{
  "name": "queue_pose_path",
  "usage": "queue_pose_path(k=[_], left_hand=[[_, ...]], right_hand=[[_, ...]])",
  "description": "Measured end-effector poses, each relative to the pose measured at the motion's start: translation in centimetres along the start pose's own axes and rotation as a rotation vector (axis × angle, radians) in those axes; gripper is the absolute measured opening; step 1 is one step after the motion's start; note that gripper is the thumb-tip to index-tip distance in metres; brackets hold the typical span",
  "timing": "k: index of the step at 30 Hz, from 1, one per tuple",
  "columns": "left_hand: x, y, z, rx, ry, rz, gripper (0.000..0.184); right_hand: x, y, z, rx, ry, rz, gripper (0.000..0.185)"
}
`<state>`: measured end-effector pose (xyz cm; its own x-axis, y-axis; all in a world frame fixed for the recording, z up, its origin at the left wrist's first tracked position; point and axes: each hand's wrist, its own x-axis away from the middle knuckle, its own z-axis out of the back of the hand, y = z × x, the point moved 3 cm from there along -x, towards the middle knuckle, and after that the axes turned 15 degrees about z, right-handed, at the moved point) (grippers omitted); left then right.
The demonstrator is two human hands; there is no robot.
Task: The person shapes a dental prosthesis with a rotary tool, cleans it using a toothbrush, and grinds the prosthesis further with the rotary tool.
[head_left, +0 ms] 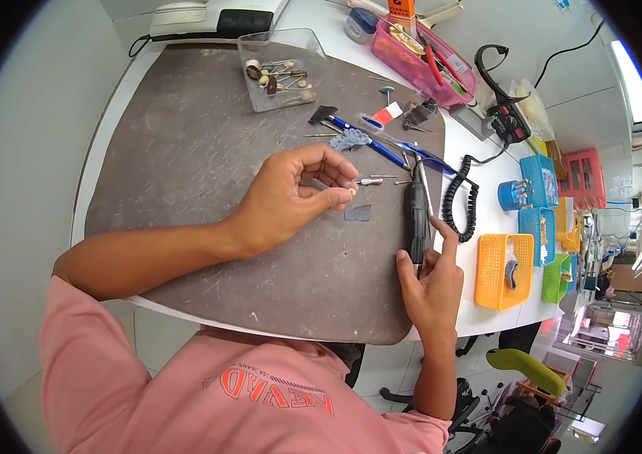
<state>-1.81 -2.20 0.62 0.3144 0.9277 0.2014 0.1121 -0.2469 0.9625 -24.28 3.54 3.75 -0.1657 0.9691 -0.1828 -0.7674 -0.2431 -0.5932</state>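
Observation:
My left hand (283,193) is over the middle of the brown work mat (185,151), pinching a small cream tooth-like piece (352,192) between thumb and fingertips. Just beyond it lie a small metal bit (370,181) and a grey rectangular patch (358,213). At the mat's right edge, my right hand (434,284) has its thumb and fingers on either side of the lower end of a black rotary handpiece (416,208). A thin metal rod (424,185) lies alongside the handpiece. A grey toothed dental model (350,140) and a blue-handled brush (385,151) lie past my left hand.
A clear tray (291,102) of polishing bits sits at the back. Behind stand a pink basket (419,64) of tools and a black control unit (509,121) with a coiled cord (451,204). Orange (487,284) and blue baskets (537,219) line the right side.

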Motion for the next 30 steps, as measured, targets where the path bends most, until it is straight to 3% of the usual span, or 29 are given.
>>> queue_pose_path(k=[2, 6, 10, 13, 20, 24, 26, 27, 30], left_hand=[[0.0, 0.1, 0.0, 0.002, -0.003, 0.005, 0.021], [0.0, 0.1, 0.0, 0.005, -0.012, 0.014, 0.024], [0.1, 0.2, 0.1, -0.032, -0.035, 0.025, 0.025], [0.3, 0.4, -0.1, -0.064, -0.054, 0.057, 0.026], [0.5, 0.3, 0.1, -0.064, -0.069, 0.046, 0.026], [0.4, -0.1, 0.0, -0.072, -0.064, 0.04, 0.02], [0.5, 0.0, 0.0, -0.052, -0.063, 0.062, 0.018], [0.6, 0.1, 0.1, -0.101, -0.059, 0.069, 0.018], [1.0, 0.6, 0.4, -0.17, -0.016, 0.056, 0.017]], right_hand=[[-0.8, -0.6, -0.1, 0.232, -0.067, 0.077, 0.05], [-1.7, -0.2, -0.4, 0.376, -0.085, 0.109, 0.049], [-2.6, -0.7, 0.4, 0.596, 0.1, 0.351, 0.037], [-3.2, -2.6, 0.6, 0.184, 0.099, 0.539, 0.031], [-5.7, -4.4, -2.3, 0.01, -0.06, 0.817, 0.026], [-6.1, -3.9, -2.2, -0.041, -0.083, 0.81, 0.021], [-6.3, -4.0, -1.2, -0.001, 0.009, 0.772, 0.017], [-6.3, -3.7, -0.8, -0.054, 0.001, 0.639, 0.015], [-5.7, -2.3, -0.3, -0.088, -0.008, 0.505, 0.014]])
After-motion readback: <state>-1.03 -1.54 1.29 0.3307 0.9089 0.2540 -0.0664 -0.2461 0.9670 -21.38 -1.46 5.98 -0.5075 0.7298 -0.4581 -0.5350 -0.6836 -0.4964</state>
